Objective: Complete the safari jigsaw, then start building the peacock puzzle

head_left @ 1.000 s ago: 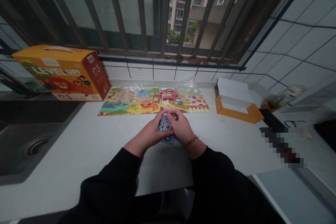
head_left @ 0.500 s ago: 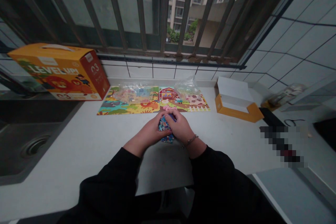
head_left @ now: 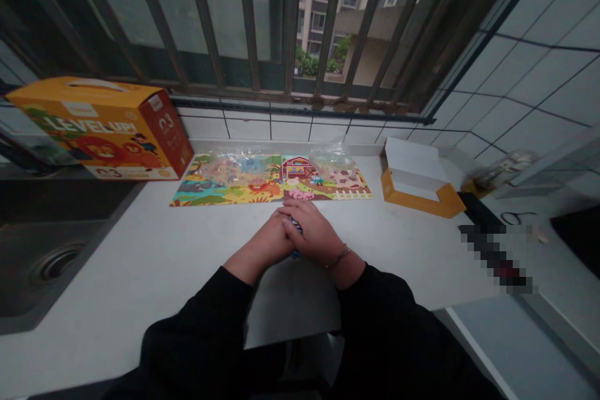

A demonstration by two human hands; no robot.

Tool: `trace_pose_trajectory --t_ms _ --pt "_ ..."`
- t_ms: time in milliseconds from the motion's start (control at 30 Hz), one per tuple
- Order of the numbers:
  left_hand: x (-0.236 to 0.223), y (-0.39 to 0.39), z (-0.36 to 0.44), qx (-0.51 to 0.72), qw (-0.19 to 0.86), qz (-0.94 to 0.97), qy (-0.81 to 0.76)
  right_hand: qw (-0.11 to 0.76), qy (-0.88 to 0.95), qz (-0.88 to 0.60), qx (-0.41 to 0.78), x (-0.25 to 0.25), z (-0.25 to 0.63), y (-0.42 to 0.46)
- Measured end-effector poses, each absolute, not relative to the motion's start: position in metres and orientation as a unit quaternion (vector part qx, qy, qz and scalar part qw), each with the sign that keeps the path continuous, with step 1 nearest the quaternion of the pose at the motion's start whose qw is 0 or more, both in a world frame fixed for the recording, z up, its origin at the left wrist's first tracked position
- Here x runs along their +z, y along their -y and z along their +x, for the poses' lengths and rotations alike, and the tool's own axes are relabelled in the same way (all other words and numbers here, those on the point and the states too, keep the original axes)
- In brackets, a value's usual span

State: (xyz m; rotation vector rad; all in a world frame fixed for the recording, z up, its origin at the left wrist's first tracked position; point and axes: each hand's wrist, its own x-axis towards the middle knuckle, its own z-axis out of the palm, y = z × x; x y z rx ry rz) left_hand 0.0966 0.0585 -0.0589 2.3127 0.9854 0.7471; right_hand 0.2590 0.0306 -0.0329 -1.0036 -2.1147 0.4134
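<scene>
Head view: one left hand (head_left: pixel 267 239) and one right hand (head_left: pixel 313 229) are clasped around blue patterned pieces (head_left: pixel 296 224), near two picture boards (head_left: pixel 229 195) bearing two crinkled clear plastic bags (head_left: pixel 334 159). Fingers mostly hide the pieces, making them uncountable; the sink (head_left: pixel 105 225) is cut off, and pixelation obscures something rightward.

Forward-and-down view from the head
</scene>
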Motion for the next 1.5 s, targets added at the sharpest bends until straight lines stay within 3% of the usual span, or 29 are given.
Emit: trace_pose_trajectory --t_ms 233,500,767,967,1100,1233,1500 --pt "-0.051 -0.049 0.090 0.247 0.246 0.846 -0.403 0.325 0.817 -0.454 0.148 -0.044 0.293 -0.030" --pt "-0.051 -0.047 0.084 0.181 0.248 0.848 -0.432 0.149 0.764 -0.624 0.066 -0.057 0.352 -0.028" --pt "-0.050 -0.047 0.084 0.180 0.254 0.843 -0.439 0.057 0.691 -0.718 0.056 -0.064 0.428 -0.014" --pt "-0.048 -0.048 0.085 0.178 0.251 0.843 -0.441 0.075 0.579 -0.812 0.009 -0.074 0.450 0.004" --pt "-0.044 -0.047 0.086 0.180 0.251 0.840 -0.446 0.132 0.666 -0.733 -0.041 -0.071 0.437 0.012" --pt "-0.044 -0.046 0.085 0.182 0.248 0.843 -0.441 0.068 0.763 -0.642 0.026 -0.064 0.423 0.015" --pt "-0.047 -0.047 0.085 0.186 0.252 0.842 -0.440 0.021 0.645 -0.763 0.029 -0.062 0.422 0.015"
